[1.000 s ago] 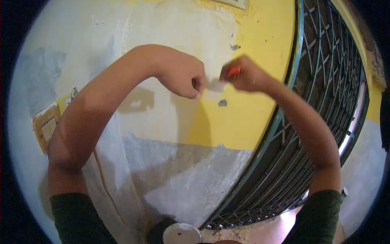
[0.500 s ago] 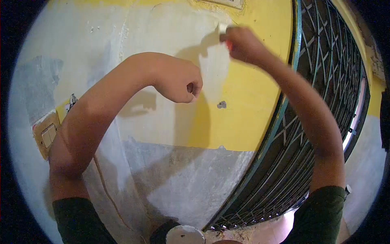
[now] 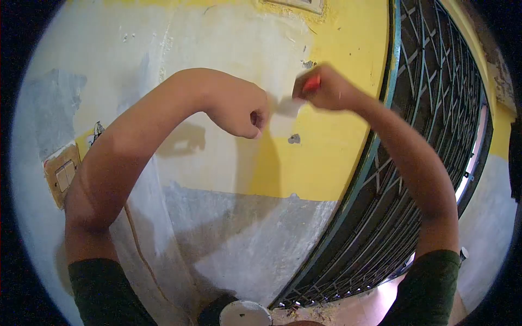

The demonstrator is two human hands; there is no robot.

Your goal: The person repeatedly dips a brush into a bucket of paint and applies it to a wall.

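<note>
Red scraper (image 3: 311,83) clamped in my right hand (image 3: 327,89)
My left hand (image 3: 238,110) bends at the wrist, fingers curled together.

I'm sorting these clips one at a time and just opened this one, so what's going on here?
A person's right hand grips a red-handled scraper with its blurred blade in front of a patchy wall; whether it touches is unclear. The left hand is curled beside it, with nothing visible in it. The wall shows yellow paint, a large whitish area and a grey lower section. A metal lattice gate stands to the right, and a round container sits below.
</note>
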